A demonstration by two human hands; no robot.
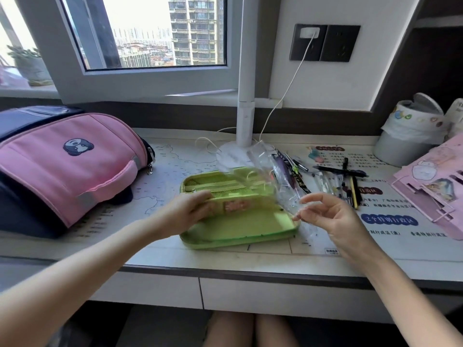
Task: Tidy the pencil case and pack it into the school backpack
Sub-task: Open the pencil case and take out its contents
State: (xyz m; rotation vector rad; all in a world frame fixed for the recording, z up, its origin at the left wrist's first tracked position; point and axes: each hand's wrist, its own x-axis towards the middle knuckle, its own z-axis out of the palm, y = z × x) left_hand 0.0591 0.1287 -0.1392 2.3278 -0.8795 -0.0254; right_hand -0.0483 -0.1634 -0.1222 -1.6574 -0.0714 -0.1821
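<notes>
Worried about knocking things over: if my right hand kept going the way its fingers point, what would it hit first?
The clear plastic sleeve that the right hand seems to pinch; beyond it, probably the right end of the open green pencil case, though depth is unclear.

On my feed, a grey-framed window (140, 33) fills 11 o'clock. Daylight enters through it, with high-rise blocks (195, 28) beyond. A potted plant (30, 63) stands outside at 10 o'clock. A white lamp post (246, 71) rises at 12 o'clock. At 1 o'clock a dark socket panel (324, 43) on the white wall (325, 83) carries a white cable (288, 88). The pale desk (225, 256) has drawer fronts (275, 294) at 6 o'clock.
</notes>
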